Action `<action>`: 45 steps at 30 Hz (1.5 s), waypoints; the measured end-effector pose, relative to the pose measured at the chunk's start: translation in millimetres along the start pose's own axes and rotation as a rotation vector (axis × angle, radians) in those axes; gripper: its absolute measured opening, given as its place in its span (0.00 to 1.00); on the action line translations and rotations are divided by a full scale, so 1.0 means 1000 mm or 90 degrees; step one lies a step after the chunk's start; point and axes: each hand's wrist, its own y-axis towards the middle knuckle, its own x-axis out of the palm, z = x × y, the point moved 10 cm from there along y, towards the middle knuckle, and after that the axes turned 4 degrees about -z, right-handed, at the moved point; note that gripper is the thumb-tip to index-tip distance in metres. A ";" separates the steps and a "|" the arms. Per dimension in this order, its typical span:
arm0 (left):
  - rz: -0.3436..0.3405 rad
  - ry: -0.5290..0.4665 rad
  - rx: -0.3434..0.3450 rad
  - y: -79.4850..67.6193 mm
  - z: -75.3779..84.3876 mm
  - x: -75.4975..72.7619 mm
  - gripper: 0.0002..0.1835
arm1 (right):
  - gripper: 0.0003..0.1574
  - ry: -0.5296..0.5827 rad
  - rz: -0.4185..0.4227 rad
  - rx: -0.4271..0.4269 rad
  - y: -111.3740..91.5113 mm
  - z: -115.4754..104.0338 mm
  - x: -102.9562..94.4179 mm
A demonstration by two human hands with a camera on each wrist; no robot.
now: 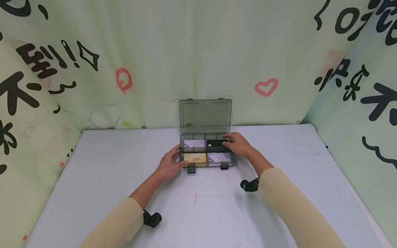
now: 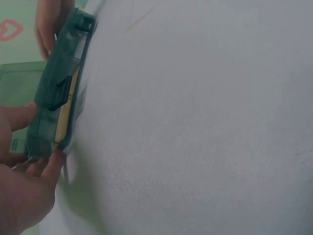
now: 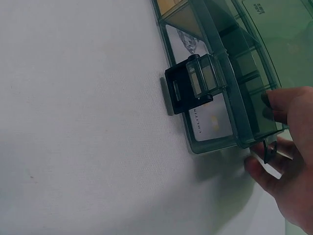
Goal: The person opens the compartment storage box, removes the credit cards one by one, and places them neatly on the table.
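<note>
A translucent grey-green plastic storage case lies near the table's back edge, lid raised. Inside its compartments are a yellow card-like pack, two pale purple ones and a black one. My left hand holds the left end, thumb over the top near the front corner and fingers along the side, low down. At the right end my right hand grips the side wall: a thumb and finger reach over into the black pack's compartment, while other fingers stay outside.
Two black latches hang at the case's front, such as the right one. A white cloth covers the table. Pale green printed curtains stand close behind the case and on both sides. Each wrist wears a black device.
</note>
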 end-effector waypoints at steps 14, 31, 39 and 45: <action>-0.002 -0.001 -0.009 0.002 -0.003 0.001 0.42 | 0.26 -0.028 -0.057 0.039 0.007 0.004 0.010; 0.011 0.001 -0.010 -0.001 -0.001 0.001 0.41 | 0.26 -0.035 -0.061 0.042 0.008 0.006 0.012; 0.015 0.000 -0.011 0.000 -0.001 0.002 0.41 | 0.26 -0.023 -0.059 0.049 0.006 0.007 0.011; 0.016 -0.001 -0.016 -0.001 0.000 0.001 0.41 | 0.25 0.001 -0.035 0.015 0.006 0.001 0.006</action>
